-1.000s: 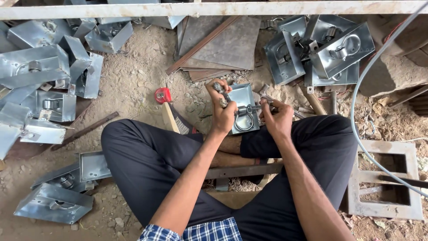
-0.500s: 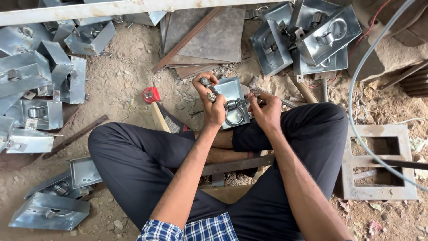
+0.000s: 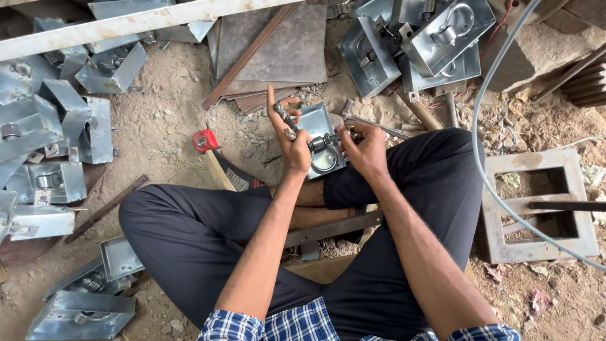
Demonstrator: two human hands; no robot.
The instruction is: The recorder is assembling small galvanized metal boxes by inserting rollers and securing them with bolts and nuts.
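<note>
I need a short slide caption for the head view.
Seated cross-legged, left hand and right hand hold a square silver metal plate with ring.

Dusty dirt floor [image 3: 164, 136] (daylit)

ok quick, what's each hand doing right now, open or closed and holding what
Left hand: closed on the edge of the metal latch box, small metal parts pinched in its fingers, index finger raised.
Right hand: closed on the latch box's other side, at its ring handle.

Bright, even daylight, soft shadows, sharp focus, slight glare on metal.
</note>
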